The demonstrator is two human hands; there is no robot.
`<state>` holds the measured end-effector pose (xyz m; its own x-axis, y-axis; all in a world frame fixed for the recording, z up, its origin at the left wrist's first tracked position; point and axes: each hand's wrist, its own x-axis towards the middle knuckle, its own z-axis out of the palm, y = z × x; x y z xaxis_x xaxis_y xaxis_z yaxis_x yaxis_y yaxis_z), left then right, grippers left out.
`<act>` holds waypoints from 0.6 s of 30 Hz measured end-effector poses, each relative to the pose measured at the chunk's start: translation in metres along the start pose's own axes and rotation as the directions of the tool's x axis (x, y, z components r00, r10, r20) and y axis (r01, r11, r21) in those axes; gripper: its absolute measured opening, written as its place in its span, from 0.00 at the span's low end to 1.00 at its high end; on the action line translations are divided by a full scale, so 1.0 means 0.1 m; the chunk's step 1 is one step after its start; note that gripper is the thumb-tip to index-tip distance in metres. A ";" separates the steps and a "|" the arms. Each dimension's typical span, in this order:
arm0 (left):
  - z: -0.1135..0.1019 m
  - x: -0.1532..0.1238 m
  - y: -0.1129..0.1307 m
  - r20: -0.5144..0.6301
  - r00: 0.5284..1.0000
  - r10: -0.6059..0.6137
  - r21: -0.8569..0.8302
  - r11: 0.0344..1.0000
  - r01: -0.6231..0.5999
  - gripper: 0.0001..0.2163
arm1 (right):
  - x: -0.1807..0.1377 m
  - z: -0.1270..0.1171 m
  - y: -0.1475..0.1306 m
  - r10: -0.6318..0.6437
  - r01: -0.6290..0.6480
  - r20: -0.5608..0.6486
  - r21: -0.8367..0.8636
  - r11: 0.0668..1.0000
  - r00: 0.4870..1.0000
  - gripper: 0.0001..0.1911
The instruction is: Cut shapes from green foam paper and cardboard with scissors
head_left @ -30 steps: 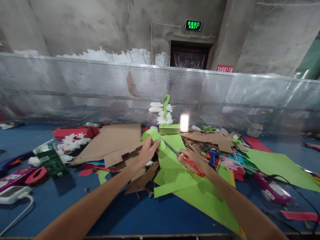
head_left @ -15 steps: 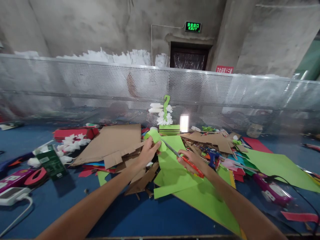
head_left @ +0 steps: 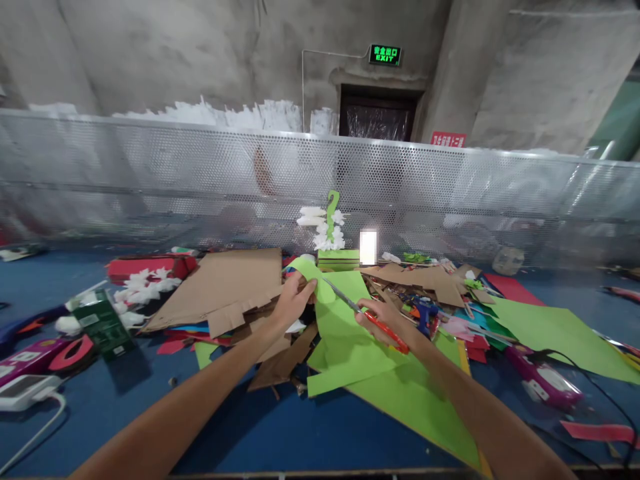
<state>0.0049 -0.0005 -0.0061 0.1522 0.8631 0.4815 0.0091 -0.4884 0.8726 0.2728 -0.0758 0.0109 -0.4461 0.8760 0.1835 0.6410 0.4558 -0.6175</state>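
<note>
My left hand (head_left: pixel 295 298) pinches a small curved piece of light green paper (head_left: pixel 306 268) between thumb and fingers. In my right hand (head_left: pixel 379 320) is a pair of scissors (head_left: pixel 385 328) with red-orange handles, its blades pointing up and left to the edge of that paper. Whether the blades are fully closed I cannot tell. Beneath both hands lie larger light green sheets (head_left: pixel 345 360), overlapping one another. Just beyond stands a green stem with white paper petals (head_left: pixel 330 233) on a green base (head_left: pixel 339 259).
Brown cardboard (head_left: pixel 240 280) lies to the left, near a dark green box (head_left: pixel 104 325) and a red case (head_left: pixel 150 267). On the right are a blue glue gun (head_left: pixel 427 315), a purple device (head_left: pixel 544 379) and a green sheet (head_left: pixel 570 333). A perforated metal screen (head_left: pixel 225 167) rises behind.
My left hand has shifted slightly left and down, and the paper piece it holds has turned a little. My right hand and the scissors stay nearly in place.
</note>
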 end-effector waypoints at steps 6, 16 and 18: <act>0.01 -0.01 -0.01 -0.003 1.000 0.015 -0.016 1.000 -0.015 0.13 | 0.03 0.04 0.05 -0.001 0.001 -0.013 0.022 1.000 1.000 0.31; 0.01 -0.01 0.00 -0.014 1.000 -0.015 -0.021 1.000 0.015 0.14 | 0.01 0.06 0.08 -0.023 0.023 -0.019 0.003 1.000 1.000 0.28; 0.00 -0.01 0.00 0.001 1.000 -0.019 -0.016 1.000 0.019 0.14 | 0.01 0.06 0.09 -0.040 0.040 -0.022 -0.008 0.999 0.999 0.29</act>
<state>0.0051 -0.0011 -0.0061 0.1526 0.8723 0.4644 -0.0036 -0.4695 0.8829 0.2740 -0.0719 0.0009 -0.4575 0.8604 0.2246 0.6278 0.4914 -0.6036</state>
